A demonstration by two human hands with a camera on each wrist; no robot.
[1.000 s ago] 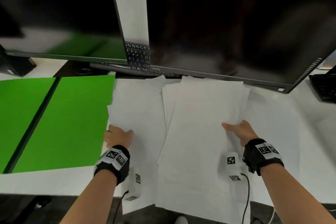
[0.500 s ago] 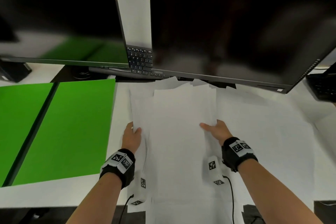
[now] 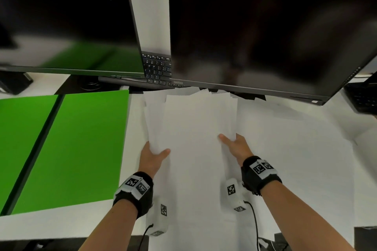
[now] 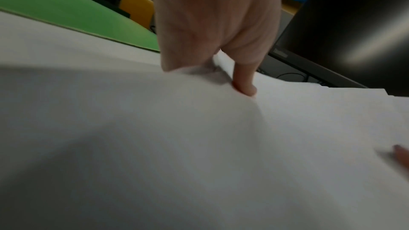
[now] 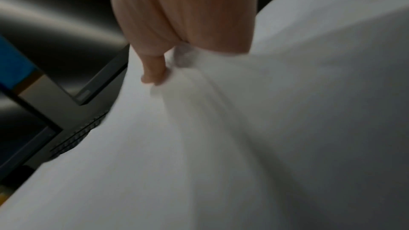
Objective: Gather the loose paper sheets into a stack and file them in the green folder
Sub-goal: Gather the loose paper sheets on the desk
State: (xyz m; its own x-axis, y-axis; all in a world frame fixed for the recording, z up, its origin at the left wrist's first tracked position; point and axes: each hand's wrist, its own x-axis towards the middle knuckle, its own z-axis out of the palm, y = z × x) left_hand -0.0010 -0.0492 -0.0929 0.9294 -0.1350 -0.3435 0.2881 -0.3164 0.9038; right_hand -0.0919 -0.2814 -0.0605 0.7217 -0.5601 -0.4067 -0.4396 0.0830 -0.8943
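We have two hands on the paper: our left hand (image 3: 152, 158) grips the left edge of the gathered sheets (image 3: 195, 126), thumb lying on top and the other fingers hidden beneath, and the left wrist view shows that thumb (image 4: 244, 83) pressing down into the white surface. Our right hand (image 3: 236, 145) pinches the right edge the same way, its thumb (image 5: 153, 73) on top where the paper bunches into folds, the remaining fingers out of sight under the sheets. Each wrist carries one black band with printed square markers and one white camera block with a cable. The sheets between our hands form one rough pile, edges fanned and not squared at the far end; how many sheets it holds we cannot count, since they overlap white on white. The pile lies on the white tabletop (image 3: 61, 222), its far end reaching under the right monitor. More white paper seems to spread on the tabletop to the right, though its outlines are hard to separate. Just left of the pile lies one green folder (image 3: 67, 149), opened flat into two panels with a dark spine between them, apart from our left hand. Beyond stand two dark monitors (image 3: 265, 26), side by side, with one black keyboard (image 3: 157, 67) showing in the gap between them.
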